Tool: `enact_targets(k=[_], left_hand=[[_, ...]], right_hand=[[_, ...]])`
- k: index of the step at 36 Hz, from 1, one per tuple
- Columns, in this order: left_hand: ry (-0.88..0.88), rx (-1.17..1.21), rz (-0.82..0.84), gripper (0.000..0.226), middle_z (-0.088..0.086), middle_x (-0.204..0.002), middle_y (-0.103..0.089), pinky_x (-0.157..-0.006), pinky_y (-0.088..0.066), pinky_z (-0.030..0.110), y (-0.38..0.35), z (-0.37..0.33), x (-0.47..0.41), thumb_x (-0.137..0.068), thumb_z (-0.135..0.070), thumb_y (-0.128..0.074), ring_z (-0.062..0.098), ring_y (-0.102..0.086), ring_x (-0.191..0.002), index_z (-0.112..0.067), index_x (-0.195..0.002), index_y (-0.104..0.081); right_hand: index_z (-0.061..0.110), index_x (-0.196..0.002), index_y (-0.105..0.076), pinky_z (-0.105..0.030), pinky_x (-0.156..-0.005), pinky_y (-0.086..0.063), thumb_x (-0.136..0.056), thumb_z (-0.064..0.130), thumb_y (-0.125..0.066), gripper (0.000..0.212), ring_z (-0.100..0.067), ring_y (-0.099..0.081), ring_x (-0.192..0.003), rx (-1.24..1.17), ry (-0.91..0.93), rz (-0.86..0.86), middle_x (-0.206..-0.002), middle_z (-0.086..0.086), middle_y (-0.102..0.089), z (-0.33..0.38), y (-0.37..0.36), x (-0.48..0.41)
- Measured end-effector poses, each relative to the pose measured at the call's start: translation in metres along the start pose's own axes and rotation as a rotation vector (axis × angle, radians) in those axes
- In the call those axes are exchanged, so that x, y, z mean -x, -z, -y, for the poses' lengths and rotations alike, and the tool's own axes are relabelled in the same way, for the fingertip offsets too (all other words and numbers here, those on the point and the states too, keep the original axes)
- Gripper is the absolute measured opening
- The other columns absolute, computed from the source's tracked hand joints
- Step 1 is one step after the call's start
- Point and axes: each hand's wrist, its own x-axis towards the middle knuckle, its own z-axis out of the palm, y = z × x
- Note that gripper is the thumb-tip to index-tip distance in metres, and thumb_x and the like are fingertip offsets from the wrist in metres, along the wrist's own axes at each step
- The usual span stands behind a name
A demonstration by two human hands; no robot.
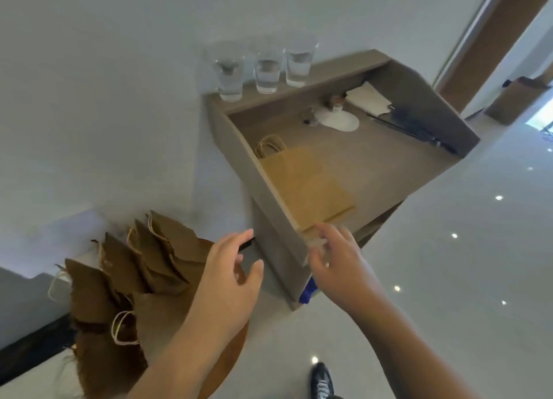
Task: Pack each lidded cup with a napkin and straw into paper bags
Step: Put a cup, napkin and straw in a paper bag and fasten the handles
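Both hands are reaching toward the flat paper bag (pixel 311 186). The left hand (pixel 230 279) is hovering released beside it. The right hand (pixel 338 258) is touching its near edge, grip loosely curled, grasp unclear.

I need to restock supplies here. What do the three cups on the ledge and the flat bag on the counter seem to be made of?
The three cups look like clear plastic, smooth and see-through, with the wall visible through them, though glass can't be ruled out. The flat bag looks like matte tan kraft paper with twisted paper-cord handles, creased at its folded base.

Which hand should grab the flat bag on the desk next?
Right. The right hand is already at the near edge of the flat paper bag; the left hand is off the desk's side.
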Motion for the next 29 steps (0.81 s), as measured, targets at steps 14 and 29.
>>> enact_targets(k=[14,29], left_hand=[[0.304,-0.165,-0.329,0.052,-0.031,-0.145,-0.029,-0.109,-0.049,0.026,-0.019,0.028,0.024,-0.100,-0.044,-0.065,-0.004,-0.045,-0.128,-0.055,-0.144,-0.039],[1.178,0.031,-0.322,0.092,0.009,-0.141,-0.054,-0.099,-0.056,0.044,0.012,0.264,0.081,-0.082,-0.074,-0.064,0.029,-0.060,-0.122,-0.019,-0.151,-0.036]], right_hand=[[0.042,-0.154,-0.042,-0.008,-0.090,-0.038,-0.104,0.045,-0.057,0.052,0.003,-0.051,-0.117,-0.025,0.410,0.421,-0.148,0.016,-0.045,0.061,-0.033,-0.052],[0.035,-0.155,-0.046,-0.015,-0.076,-0.045,-0.104,0.060,-0.054,0.057,-0.007,-0.056,-0.117,0.249,0.072,1.116,-0.142,0.011,-0.056,0.074,-0.227,-0.018]])
